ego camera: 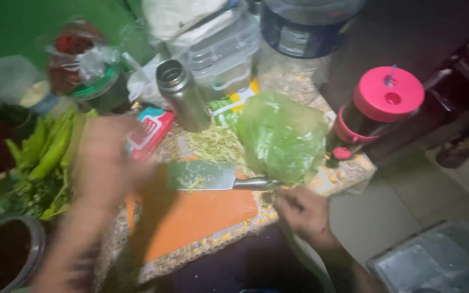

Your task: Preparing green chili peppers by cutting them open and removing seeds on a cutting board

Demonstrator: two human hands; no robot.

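My left hand (104, 163) is blurred with motion, raised over the left end of an orange cutting board (202, 217), and I cannot tell whether it holds anything. A cleaver (202, 175) with green shreds on its blade lies across the board's far edge, handle to the right. My right hand (302, 212) rests at the table's near right edge, just below the cleaver's handle (253, 183), fingers curled. A pile of shredded greens (215, 144) lies beyond the blade. A green plastic bag (283, 135) stands next to it.
Green pods and leafy stalks (44, 157) lie at left above a dark round pot (6, 252). A steel bottle (183, 95), a red packet (147, 133), clear lidded boxes (223, 49), a big water jug (299, 27) and a pink-lidded bottle (378, 106) crowd the table.
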